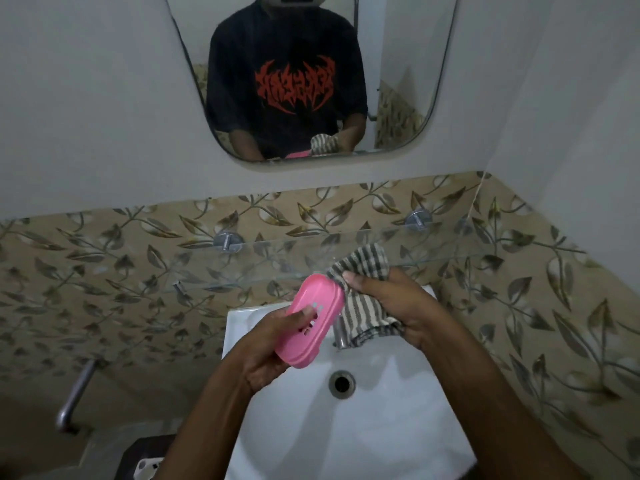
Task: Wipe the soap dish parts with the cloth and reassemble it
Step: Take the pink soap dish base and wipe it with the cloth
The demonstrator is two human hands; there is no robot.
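My left hand (273, 344) and right hand (391, 306) are bare, with no rings, watch or gloves, and my forearms are uncovered to the bottom edge of the view. The mirror (398, 98) reflects my torso in a loose black T-shirt (287, 64) with short sleeves ending near the elbows and a jagged red spiky-lettered design across the chest.
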